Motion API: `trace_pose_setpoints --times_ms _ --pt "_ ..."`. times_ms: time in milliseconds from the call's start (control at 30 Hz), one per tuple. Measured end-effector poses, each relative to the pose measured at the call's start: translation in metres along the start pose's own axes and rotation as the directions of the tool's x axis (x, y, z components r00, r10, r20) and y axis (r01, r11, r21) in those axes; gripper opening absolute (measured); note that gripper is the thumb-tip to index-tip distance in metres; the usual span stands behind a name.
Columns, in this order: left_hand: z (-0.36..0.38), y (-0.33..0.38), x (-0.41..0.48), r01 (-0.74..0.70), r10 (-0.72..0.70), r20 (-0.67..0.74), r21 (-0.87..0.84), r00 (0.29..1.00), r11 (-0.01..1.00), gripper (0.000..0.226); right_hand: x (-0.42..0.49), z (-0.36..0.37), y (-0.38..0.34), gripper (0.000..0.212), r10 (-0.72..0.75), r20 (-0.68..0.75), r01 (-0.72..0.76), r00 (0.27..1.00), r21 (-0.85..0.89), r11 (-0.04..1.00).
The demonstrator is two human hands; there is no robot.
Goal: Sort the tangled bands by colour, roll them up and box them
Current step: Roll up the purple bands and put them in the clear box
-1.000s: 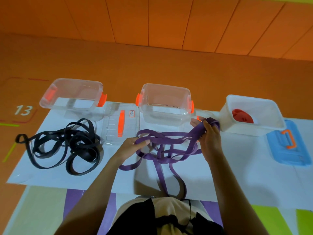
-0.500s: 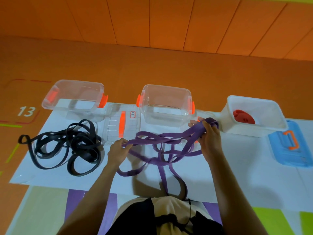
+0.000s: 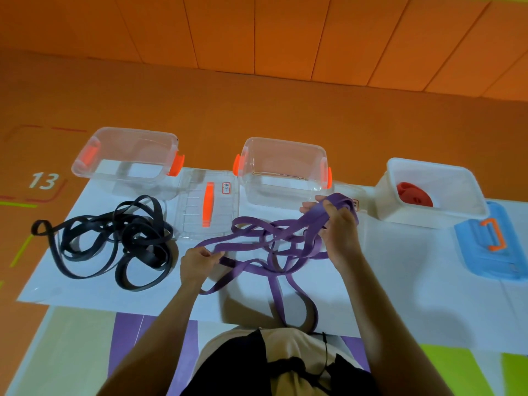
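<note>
A tangle of purple bands (image 3: 265,247) lies in the middle of the white sheet. My right hand (image 3: 338,232) grips a bunch of its loops, raised in front of the middle clear box (image 3: 283,170). My left hand (image 3: 200,261) pinches a purple strand low at the tangle's left end. A heap of black bands (image 3: 114,241) lies to the left, in front of the left clear box (image 3: 128,158). A rolled red band (image 3: 414,194) sits inside the white box (image 3: 434,192) on the right.
A clear lid with an orange handle (image 3: 207,208) lies between the two clear boxes. A blue lid (image 3: 488,241) with an orange handle lies at the far right. The white sheet (image 3: 400,267) ends near my lap; orange floor lies beyond the boxes.
My left hand has slid left and toward me along a purple strand, drawing it out of the tangle. My right hand keeps hold of its bunch in about the same place.
</note>
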State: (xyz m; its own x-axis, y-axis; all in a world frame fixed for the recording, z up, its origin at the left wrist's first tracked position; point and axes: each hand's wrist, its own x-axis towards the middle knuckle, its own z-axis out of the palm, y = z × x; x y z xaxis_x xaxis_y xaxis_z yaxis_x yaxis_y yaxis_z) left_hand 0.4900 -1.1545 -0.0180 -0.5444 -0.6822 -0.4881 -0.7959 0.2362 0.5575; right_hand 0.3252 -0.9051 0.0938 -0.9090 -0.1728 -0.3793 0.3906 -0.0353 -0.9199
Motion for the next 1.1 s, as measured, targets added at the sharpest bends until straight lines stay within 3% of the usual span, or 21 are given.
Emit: trace_pose_setpoints --times_ms 100,267,367,500,633,767,900,1000,1100 --pt "0.009 -0.003 -0.012 -0.129 0.125 0.058 0.078 0.991 0.989 0.035 -0.002 0.002 0.000 0.026 -0.011 0.004 0.011 1.000 0.007 1.000" --pt "0.031 -0.024 -0.031 -0.320 0.247 0.346 0.173 0.905 0.931 0.037 -0.004 0.004 0.001 0.023 -0.004 -0.004 0.004 1.000 -0.010 1.000" --pt "0.039 -0.031 -0.033 -0.342 0.243 0.323 0.297 0.915 0.892 0.029 -0.003 0.000 0.003 0.022 0.010 -0.011 -0.010 1.000 0.048 0.999" --pt "0.041 -0.020 -0.031 -0.400 0.342 0.246 0.251 0.907 0.881 0.036 -0.002 -0.006 0.005 0.021 0.049 -0.027 -0.046 0.998 0.111 0.993" --pt "0.044 -0.009 -0.022 -0.490 0.428 0.276 0.220 0.861 0.843 0.033 -0.004 -0.005 0.007 0.019 0.058 -0.055 -0.053 0.997 0.092 0.994" --pt "0.036 0.005 -0.017 -0.529 0.517 0.229 -0.014 0.825 0.849 0.015 -0.008 -0.003 0.007 0.023 0.032 -0.078 -0.032 0.996 0.003 0.999" --pt "0.015 0.016 -0.029 -0.463 0.549 0.238 -0.337 0.801 0.820 0.005 -0.014 -0.001 0.008 0.022 0.025 -0.111 -0.032 0.994 -0.063 0.997" --pt "-0.003 0.029 -0.043 -0.374 0.530 0.171 -0.535 0.830 0.758 0.009 -0.015 0.000 0.010 0.023 0.045 -0.122 -0.054 0.992 -0.072 0.996" --pt "-0.020 0.041 -0.051 -0.279 0.479 0.079 -0.725 0.874 0.630 0.015 -0.015 0.002 0.013 0.019 0.042 -0.132 -0.056 0.990 -0.101 0.993"
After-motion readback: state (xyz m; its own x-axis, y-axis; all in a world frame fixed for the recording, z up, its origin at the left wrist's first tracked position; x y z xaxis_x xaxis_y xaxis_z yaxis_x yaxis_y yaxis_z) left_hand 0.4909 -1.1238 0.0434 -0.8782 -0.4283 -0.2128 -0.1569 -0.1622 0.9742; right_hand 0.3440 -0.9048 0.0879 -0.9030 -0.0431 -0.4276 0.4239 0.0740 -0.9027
